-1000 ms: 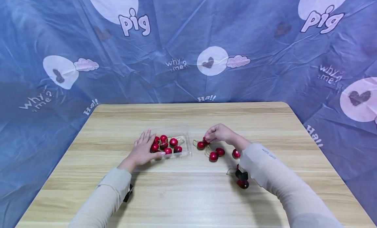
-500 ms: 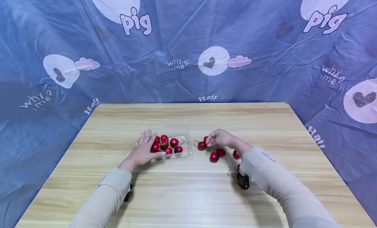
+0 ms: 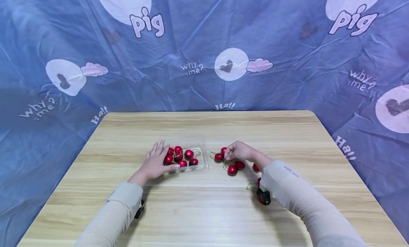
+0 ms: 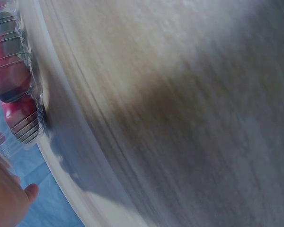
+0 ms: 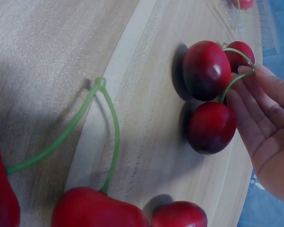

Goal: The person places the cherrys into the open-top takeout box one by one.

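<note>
My left hand (image 3: 155, 163) lies with spread, straight fingers on the left end of a clear plastic box (image 3: 205, 158), the thumb along its near side. Several red cherries (image 3: 189, 154) are inside. In the right wrist view, my right hand (image 5: 274, 123) pinches the joined green stem (image 5: 233, 85) of a cherry pair between thumb and fingertips. Two dark red cherries, one nearer (image 5: 206, 71) and one beside the palm (image 5: 212, 127), sit close over the table by that hand. Another pair of cherries (image 3: 218, 157) lies just left of my right fingertips.
More cherries (image 3: 256, 167) lie under and beside the right forearm, partly hidden by the sleeve and the black wrist camera (image 3: 263, 195). A wood-grain table (image 3: 191, 211) carries everything. Blue printed cloth (image 3: 204, 87) hangs behind it.
My right hand has moved slightly down and right, from the left cherry pair to the stem of the nearer pair. The left hand and the box have stayed put.
</note>
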`<state>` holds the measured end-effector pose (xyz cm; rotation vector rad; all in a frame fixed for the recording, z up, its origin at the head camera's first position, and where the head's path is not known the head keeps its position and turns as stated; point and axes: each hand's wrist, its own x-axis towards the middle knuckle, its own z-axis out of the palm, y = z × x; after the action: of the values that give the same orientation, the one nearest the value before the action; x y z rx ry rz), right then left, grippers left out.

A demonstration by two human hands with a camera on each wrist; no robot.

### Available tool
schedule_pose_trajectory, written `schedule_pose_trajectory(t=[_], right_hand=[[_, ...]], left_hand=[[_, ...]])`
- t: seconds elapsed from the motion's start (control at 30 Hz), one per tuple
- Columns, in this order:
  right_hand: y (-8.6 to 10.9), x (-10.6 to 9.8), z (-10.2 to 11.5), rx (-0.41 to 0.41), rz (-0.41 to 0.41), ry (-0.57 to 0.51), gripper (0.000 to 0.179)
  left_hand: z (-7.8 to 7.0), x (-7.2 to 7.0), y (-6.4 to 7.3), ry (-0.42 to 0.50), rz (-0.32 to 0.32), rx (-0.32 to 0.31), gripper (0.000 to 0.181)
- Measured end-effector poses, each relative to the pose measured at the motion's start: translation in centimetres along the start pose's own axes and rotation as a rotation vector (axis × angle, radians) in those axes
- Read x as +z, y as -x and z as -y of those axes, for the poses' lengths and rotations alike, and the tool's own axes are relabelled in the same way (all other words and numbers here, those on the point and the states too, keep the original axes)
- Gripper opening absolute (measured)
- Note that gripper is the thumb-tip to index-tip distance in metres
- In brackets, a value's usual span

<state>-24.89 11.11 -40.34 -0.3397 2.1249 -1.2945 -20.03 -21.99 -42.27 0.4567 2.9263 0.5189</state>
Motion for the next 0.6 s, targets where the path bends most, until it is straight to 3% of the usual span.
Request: schedule_pose_trajectory(t=[0.6], right_hand=[[1.0,-0.26,0.32,-0.037,-0.075,-0.104,0.011]], left_hand=[[-0.05,-0.02,0.12,-0.003,-0.009,0.007,0.094]])
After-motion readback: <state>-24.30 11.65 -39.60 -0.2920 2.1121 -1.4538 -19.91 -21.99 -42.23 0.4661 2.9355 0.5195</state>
